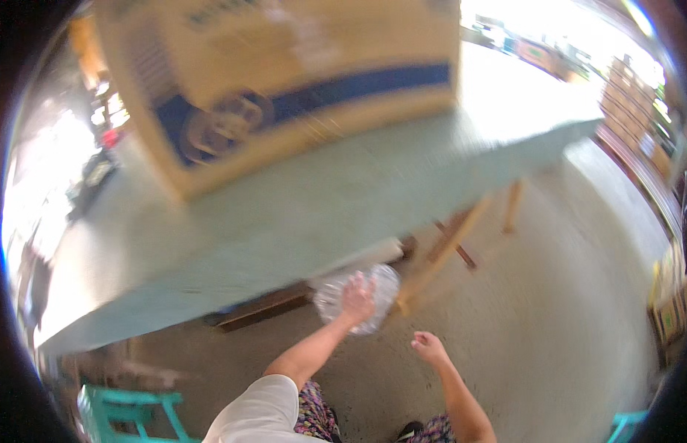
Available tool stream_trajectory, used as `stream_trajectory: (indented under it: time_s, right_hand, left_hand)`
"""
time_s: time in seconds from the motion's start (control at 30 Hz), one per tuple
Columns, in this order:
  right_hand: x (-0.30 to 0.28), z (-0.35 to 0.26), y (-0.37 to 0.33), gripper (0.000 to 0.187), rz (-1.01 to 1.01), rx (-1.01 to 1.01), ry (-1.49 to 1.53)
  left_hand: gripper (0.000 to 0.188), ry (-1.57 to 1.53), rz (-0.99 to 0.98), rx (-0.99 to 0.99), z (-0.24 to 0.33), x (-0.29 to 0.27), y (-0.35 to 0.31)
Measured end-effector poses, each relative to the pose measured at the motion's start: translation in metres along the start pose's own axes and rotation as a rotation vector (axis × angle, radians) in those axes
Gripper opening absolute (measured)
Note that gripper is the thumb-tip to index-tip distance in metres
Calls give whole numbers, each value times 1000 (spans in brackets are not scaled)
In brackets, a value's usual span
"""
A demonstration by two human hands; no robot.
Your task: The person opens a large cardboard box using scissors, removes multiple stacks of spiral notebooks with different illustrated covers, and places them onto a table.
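Below the table's near edge, my left hand [357, 299] is on a crumpled clear plastic bag [385, 284]. Its fingers look bent into the film, though blur softens them. To its right and a little lower, my right hand [428, 345] hangs over the floor with curled fingers. Whatever it may hold is hidden. A big cardboard carton [299, 111] with a dark blue band stands on the pale green tabletop [306, 199], beyond both hands.
Wooden legs [450, 240] and a brown beam [266, 308] show under the table. A turquoise plastic stool [129, 406] stands at lower left, and another turquoise piece [625, 426] at lower right. Stacked cartons [627, 100] rise at far right; more boxes [672, 310] line the right edge.
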State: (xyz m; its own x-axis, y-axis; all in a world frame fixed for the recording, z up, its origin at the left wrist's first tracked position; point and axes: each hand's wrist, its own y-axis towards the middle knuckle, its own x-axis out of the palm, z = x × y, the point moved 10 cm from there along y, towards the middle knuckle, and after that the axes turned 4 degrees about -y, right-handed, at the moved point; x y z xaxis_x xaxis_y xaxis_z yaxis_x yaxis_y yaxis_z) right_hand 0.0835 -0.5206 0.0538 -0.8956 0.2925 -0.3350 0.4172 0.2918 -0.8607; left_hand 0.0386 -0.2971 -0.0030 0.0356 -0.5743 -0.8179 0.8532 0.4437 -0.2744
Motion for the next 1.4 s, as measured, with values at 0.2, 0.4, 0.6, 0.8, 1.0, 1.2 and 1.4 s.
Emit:
stream_trajectory:
  time_s: [0.2, 0.4, 0.6, 0.8, 1.0, 1.2, 1.4]
  right_hand:
    - [-47, -180, -62, 39, 280, -53, 108]
    - [-121, -122, -208, 27, 240, 124, -64]
    - [-38, -142, -244, 37, 50, 10, 50]
    - [53, -253, -299, 48, -36, -160, 150]
    - [87, -369, -406, 20, 172, -199, 543]
    - [100, -476, -441, 18, 450, -523, 113]
    - [204, -626, -426, 53, 224, -927, 276]
  left_hand:
    - [54, -246, -288, 346, 39, -156, -25]
    - [30, -399, 201, 312, 143, -409, -212]
    - [17, -156, 1055, -129, -22, -668, -337]
    - [47, -197, 1189, -489, -236, -793, -357]
    - [77, -505, 1209, -252, -351, -832, -281]
    - [60, -623, 1245, -115, -355, -810, -266]
    - [44, -471, 943, -20, -216, -772, -319]
